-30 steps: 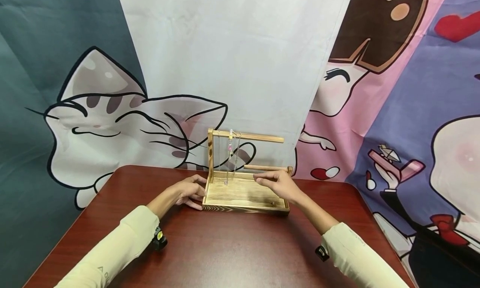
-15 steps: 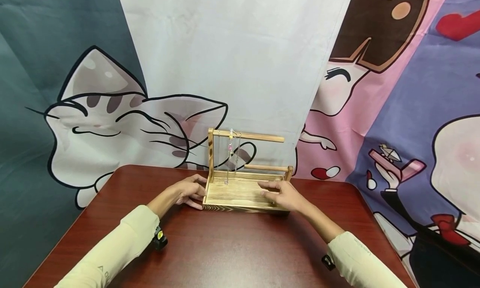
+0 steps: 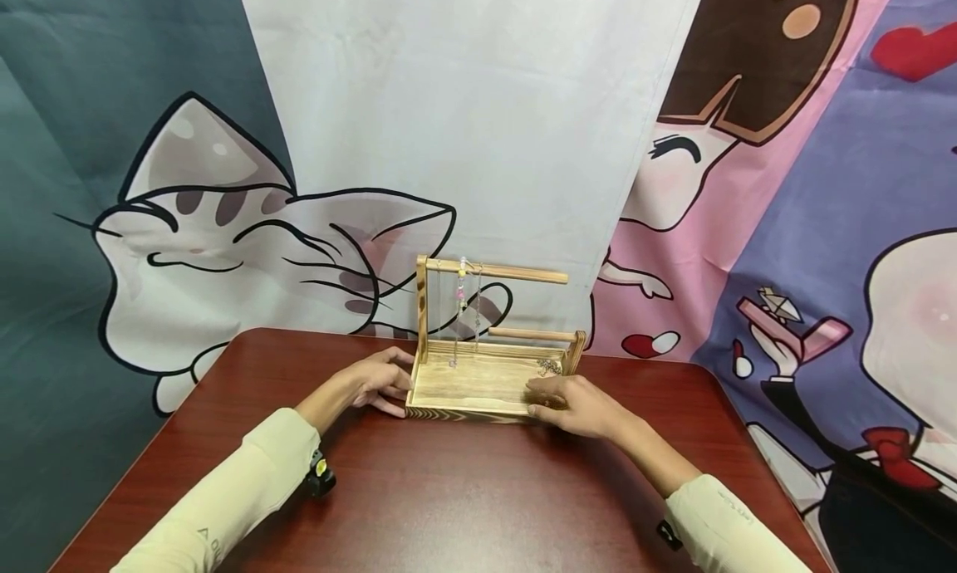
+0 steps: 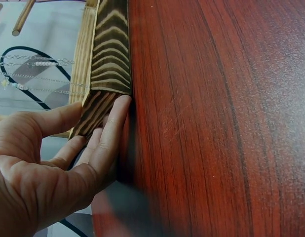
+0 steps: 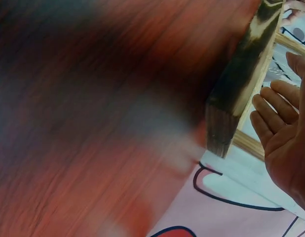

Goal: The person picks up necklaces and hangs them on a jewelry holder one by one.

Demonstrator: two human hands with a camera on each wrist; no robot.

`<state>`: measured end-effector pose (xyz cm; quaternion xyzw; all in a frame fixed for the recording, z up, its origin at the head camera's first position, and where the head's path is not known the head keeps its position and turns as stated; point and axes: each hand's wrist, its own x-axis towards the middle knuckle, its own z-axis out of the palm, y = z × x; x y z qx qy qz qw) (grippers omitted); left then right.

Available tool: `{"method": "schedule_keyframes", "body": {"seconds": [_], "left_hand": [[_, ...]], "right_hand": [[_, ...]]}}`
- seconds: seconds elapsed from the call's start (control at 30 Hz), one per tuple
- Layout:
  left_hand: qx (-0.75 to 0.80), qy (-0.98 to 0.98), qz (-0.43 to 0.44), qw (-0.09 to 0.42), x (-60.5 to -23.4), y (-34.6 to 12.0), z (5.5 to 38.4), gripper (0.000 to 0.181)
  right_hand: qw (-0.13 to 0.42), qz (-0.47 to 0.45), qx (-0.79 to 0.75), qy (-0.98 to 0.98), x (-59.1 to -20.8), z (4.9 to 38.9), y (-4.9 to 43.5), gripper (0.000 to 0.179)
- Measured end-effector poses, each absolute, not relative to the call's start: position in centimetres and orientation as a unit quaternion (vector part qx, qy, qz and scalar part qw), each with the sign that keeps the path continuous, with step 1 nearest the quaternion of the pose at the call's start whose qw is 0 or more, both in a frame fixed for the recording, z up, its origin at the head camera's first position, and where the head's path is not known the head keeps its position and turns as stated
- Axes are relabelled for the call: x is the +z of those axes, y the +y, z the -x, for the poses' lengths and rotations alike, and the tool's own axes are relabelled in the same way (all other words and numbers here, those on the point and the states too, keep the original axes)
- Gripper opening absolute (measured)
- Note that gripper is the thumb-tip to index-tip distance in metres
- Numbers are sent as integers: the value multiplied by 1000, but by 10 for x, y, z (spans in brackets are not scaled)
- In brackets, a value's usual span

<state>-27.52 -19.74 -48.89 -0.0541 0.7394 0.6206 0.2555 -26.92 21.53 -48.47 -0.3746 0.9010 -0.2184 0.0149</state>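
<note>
A wooden jewelry stand [image 3: 463,415] with a shallow tray base sits at the table's far side. My left hand [image 3: 374,380] grips its left end; in the left wrist view, the thumb lies at the upper rim and the fingers [image 4: 110,128] against the end wall and lower edge. Over the tray's front right corner is my right hand [image 3: 579,403], thumb and fingers apart, close above a small dark brown item [image 3: 552,400] it partly covers. Behind that hand, a bunched silver chain [image 3: 549,367] lies in the tray. Necklaces, one with coloured beads [image 3: 460,291], hang from the upper bar.
The stand's upper bar [image 3: 523,273] juts rightward from a left post [image 3: 422,307]. A lower bar [image 3: 531,334] runs along the back to a short right post [image 3: 574,353]. A printed cartoon cloth [image 3: 478,141] hangs behind the reddish-brown table [image 3: 463,490].
My right hand has moved down and toward the tray's front right, uncovering the silver chain at the back right. The left hand stays in place on the stand. The hanging chains sway slightly.
</note>
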Motion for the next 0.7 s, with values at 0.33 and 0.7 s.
{"method": "schedule_keyframes", "body": {"seconds": [0.33, 0.7], "left_hand": [[620, 739, 57, 258, -488, -197, 276, 69], [621, 738, 58, 257, -489, -197, 276, 68]], "right_hand": [[-3, 424, -125, 897, -496, 267, 234, 50], [-35, 448, -72, 891, -498, 269, 237, 41]]}}
